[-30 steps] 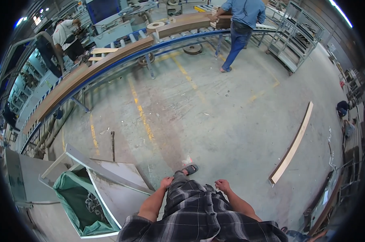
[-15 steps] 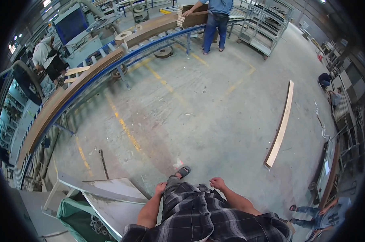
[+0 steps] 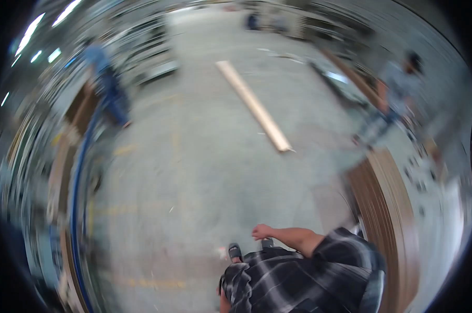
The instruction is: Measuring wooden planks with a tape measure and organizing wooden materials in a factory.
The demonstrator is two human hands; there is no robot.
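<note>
The person's right hand [image 3: 262, 231] hung loosely curled and empty above the concrete floor [image 3: 194, 172], a long wooden plank [image 3: 254, 106] lying well ahead; the left hand was out of sight.

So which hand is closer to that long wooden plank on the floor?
Right. The right hand is out ahead of the body, well short of the plank farther up the floor. The left hand is out of sight, low beside the shirt.

We see blurred floor [image 3: 204, 172]. Right hand [image 3: 262, 231] empty, loosely curled, above sandal [image 3: 235, 252]. Plank [image 3: 252, 104] far. Board stack [image 3: 390, 219] near right. Two people far.
</note>
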